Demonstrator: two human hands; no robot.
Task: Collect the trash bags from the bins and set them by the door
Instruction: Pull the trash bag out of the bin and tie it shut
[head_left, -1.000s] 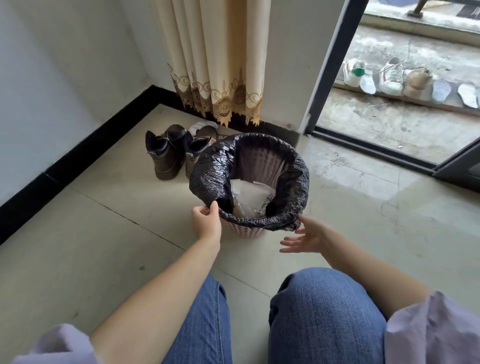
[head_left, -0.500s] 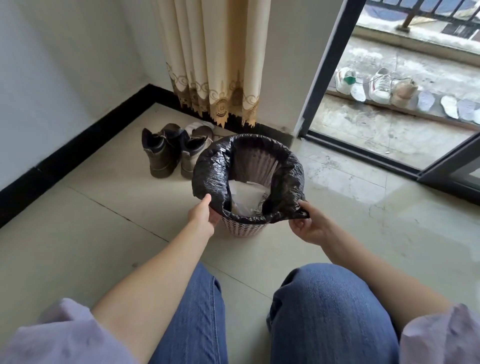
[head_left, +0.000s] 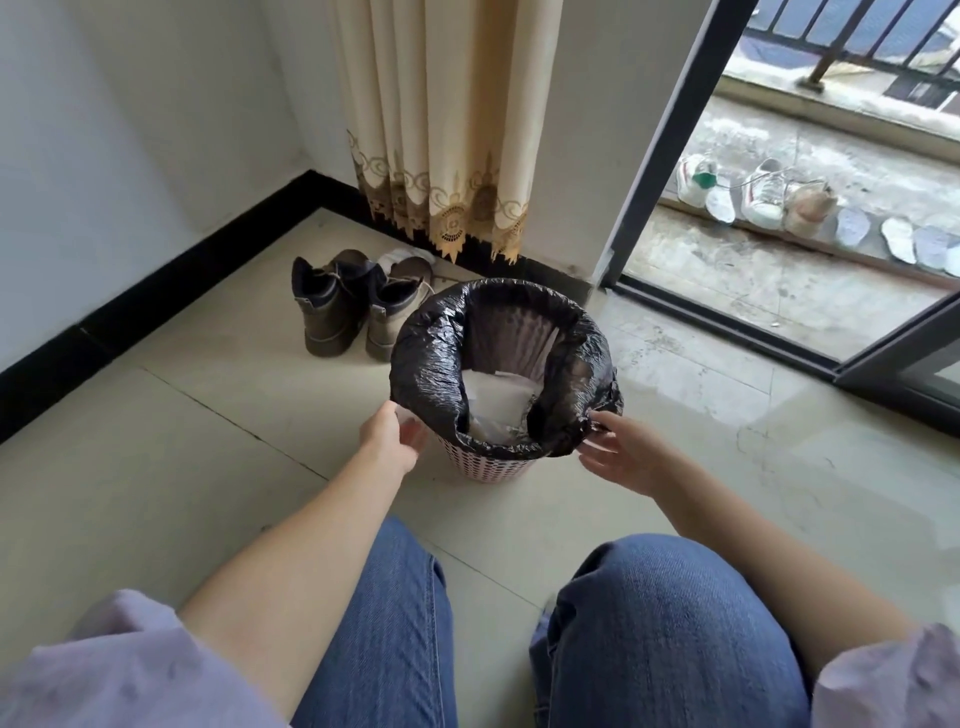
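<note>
Trash bag (head_left: 431, 358): black, shiny, crinkly, lining the bin with its top folded out and down over the rim all the way round. Sitting on the floor in the middle of the shot, right in front of the knees.
Inside the bag: white paper (head_left: 496, 400), some crumpled bits lower down, can't really tell what.
Bin (head_left: 491, 465): small pinkish basket with a dotted hole pattern, only the bottom strip peeking out under the bag. Standing upright on the floor.
Left hand (head_left: 389, 436): down at the near-left side of the bin, right under the folded bag edge. Fingers tucked toward the basket wall, mostly hidden, so can't tell if gripping plastic or just touching.
Right hand (head_left: 621, 449): at the near-right side, fingers spread and fairly straight, tips just at the bag's hanging edge. Not clamped on anything from the look of it.
Knees (head_left: 670, 623): blue jeans, bottom of the view, lilac sleeves at both corners.
Boots (head_left: 353, 312): dark pair just left of the bin, a lighter pair behind them.
Curtain (head_left: 447, 130): cream with gold trim, behind the bin.
Sliding door (head_left: 670, 140): dark frame, to the right, near the bin.
Outside: sneakers (head_left: 758, 195) and insoles lined up on a ledge, railing further back.
Floor (head_left: 171, 452): pale glossy tiles, black skirting along the left wall.
</note>
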